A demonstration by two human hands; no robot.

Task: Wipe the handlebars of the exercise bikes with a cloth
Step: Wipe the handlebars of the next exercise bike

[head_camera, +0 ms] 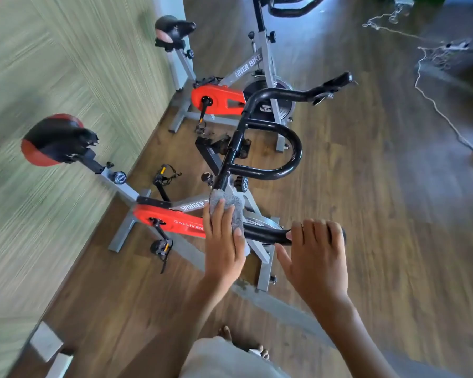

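At near handlebar (266, 234): left hand (223, 246), fingers straight, is pressing cloth (230, 203); right hand (317, 249) is gripping it. Unpinched cloth risks slipping off.

My left hand (224, 241) sits on the cloth (230, 205) over the near bike (175, 222) handlebar (268, 235), right hand (314, 257) just beside it, second bike (246, 85) behind.

On the near bike (122, 188): "SPINNER" on the grey frame tube (193, 205); "ALLIVEN" on the red chain guard (175, 215); on the far bike (269, 64): "NNER BIKE" on its frame bar (247, 67)
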